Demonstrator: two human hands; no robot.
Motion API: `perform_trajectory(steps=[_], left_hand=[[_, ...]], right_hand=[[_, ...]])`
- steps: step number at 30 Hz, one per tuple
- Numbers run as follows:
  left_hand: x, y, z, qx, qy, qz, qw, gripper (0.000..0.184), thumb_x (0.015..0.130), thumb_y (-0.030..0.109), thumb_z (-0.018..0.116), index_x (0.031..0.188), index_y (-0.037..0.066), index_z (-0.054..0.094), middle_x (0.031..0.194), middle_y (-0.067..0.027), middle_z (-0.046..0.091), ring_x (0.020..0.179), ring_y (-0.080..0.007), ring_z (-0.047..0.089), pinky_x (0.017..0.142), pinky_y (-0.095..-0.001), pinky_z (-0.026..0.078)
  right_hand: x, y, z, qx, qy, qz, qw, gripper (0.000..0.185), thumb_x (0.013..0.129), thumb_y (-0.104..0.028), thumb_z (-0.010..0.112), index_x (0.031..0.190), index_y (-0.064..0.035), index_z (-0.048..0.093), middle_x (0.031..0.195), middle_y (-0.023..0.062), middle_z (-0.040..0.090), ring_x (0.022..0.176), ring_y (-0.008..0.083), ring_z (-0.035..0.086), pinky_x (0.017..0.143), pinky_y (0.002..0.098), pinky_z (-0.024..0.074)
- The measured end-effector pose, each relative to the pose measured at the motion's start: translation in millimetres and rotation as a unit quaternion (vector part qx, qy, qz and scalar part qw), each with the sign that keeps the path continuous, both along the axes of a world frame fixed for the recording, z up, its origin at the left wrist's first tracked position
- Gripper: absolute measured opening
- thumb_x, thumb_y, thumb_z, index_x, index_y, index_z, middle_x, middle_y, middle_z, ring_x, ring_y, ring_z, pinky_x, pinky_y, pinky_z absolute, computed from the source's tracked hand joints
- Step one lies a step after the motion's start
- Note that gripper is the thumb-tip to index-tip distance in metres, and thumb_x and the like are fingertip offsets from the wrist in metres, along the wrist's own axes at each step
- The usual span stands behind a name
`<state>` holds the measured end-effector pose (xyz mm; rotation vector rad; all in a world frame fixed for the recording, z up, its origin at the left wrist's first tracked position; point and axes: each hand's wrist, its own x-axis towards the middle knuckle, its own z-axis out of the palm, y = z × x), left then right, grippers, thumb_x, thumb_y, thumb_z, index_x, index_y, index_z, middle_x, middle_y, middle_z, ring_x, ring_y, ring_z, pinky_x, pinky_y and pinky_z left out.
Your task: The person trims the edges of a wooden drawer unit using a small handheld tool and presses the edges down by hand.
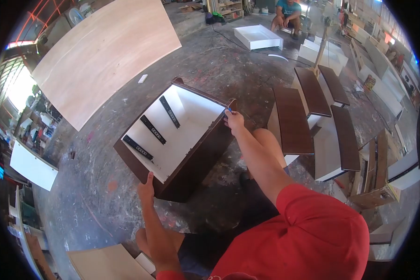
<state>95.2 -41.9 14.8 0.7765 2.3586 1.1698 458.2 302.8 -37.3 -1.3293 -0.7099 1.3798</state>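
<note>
A dark brown cabinet point(191, 165) lies on the floor before me with its open side up. Its inside is white, and black drawer slides point(153, 129) run along the far-left inner wall. My left hand point(146, 186) grips the cabinet's near left edge, thumb up on the rim and the other fingers mostly hidden. At the right corner, next to a rounded brown end piece, my right hand point(234, 120) is closed around a small blue item point(228, 110), too small to identify, held against the rim.
Several drawers with brown fronts point(294, 121) stand to my right. A large plywood sheet point(109, 56) is at the upper left. Farther back are a white drawer point(258, 37) and a crouching person point(287, 15). A white panel point(32, 164) lies left; a tan board point(105, 263) lies near me.
</note>
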Motion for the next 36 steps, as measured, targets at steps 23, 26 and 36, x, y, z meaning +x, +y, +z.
perform_trajectory(steps=[23, 26, 36], left_hand=[[-9.7, 22.2, -36.7, 0.091, -0.050, 0.089, 0.991, 0.101, 0.099, 0.059, 0.077, 0.159, -0.012, 0.038, 0.154, -0.0335, 0.057, 0.143, -0.0465, 0.057, 0.119, -0.0490, 0.043], [-10.1, 22.2, -40.0, 0.127, -0.050, 0.082, 0.987, 0.104, 0.097, 0.060, 0.078, 0.159, -0.013, 0.038, 0.153, -0.0356, 0.058, 0.143, -0.0478, 0.057, 0.120, -0.0492, 0.043], [-9.8, 24.3, -39.9, 0.118, -0.044, 0.111, 0.986, 0.096, 0.099, 0.053, 0.078, 0.156, -0.014, 0.040, 0.150, -0.0375, 0.059, 0.142, -0.0480, 0.059, 0.119, -0.0492, 0.045]], right_hand=[[-64.0, -147.6, 5.6, -0.029, 0.004, 0.175, 0.984, 0.046, 0.105, -0.042, 0.078, 0.123, -0.0016, 0.065, 0.105, 0.0047, 0.065, 0.090, 0.0141, 0.068, 0.065, 0.0341, 0.0662], [-82.1, -175.2, 6.1, -0.011, 0.001, 0.182, 0.983, 0.046, 0.106, -0.041, 0.076, 0.122, 0.0005, 0.065, 0.101, 0.0056, 0.065, 0.089, 0.0137, 0.068, 0.062, 0.0335, 0.0645], [-158.1, -290.2, -1.4, 0.056, -0.109, 0.223, 0.967, 0.052, 0.105, -0.043, 0.077, 0.116, 0.0055, 0.065, 0.091, 0.0126, 0.069, 0.072, 0.0198, 0.068, 0.064, 0.0374, 0.0572]])
